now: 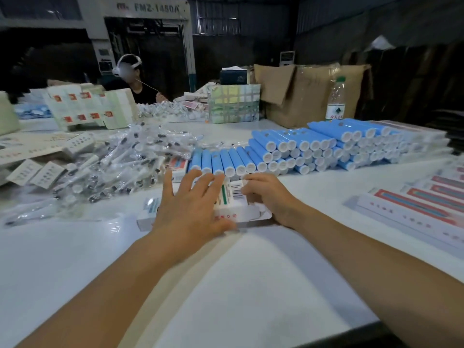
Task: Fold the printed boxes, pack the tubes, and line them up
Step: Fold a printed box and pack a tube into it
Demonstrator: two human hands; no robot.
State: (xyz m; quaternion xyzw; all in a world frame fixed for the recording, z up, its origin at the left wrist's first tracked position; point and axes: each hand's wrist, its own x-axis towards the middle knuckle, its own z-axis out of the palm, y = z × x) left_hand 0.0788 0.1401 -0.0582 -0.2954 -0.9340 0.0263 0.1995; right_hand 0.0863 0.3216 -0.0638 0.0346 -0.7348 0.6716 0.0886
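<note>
The left hand is lying flat with its fingers spread and straight, pressing down on a white printed box on the white table. The right hand is resting just beside it on the box's other side, fingers curled down along that edge; whether they are actually gripping it cannot be told. Between the two hands the box is showing a black barcode, a green stripe and small red characters near its close end, and it is looking flattened rather than squared up. Just beyond the fingertips a row of blue tubes with white caps is lying side by side, and a larger stack of the same tubes is sitting further off past the right hand. Beyond the left hand, a heap of clear-wrapped applicators is sprawling.
</note>
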